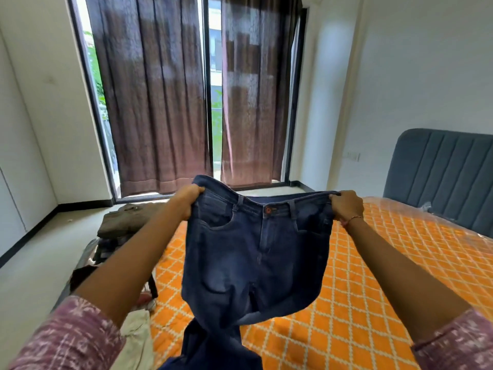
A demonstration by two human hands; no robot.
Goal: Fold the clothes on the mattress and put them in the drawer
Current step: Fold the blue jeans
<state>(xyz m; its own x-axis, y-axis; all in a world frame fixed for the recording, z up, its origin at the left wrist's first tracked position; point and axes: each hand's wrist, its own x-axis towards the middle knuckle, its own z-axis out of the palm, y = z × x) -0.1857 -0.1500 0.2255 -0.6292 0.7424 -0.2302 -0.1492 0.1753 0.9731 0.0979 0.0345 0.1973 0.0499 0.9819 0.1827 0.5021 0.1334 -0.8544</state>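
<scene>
I hold a pair of dark blue jeans (253,257) up in the air by the waistband, front side facing me, button at the top middle. My left hand (190,200) grips the left end of the waistband and my right hand (346,205) grips the right end. The legs hang down, bunched and twisted, toward the orange patterned mattress (373,276). A stack of folded clothes (128,220), brownish on top, lies at the mattress's far left corner. No drawer is in view.
More loose garments, dark and cream-coloured (136,335), lie along the mattress's left edge. A grey padded headboard (440,172) stands at the right. Brown curtains (160,102) cover a tall window ahead. Bare floor (40,263) runs along the left.
</scene>
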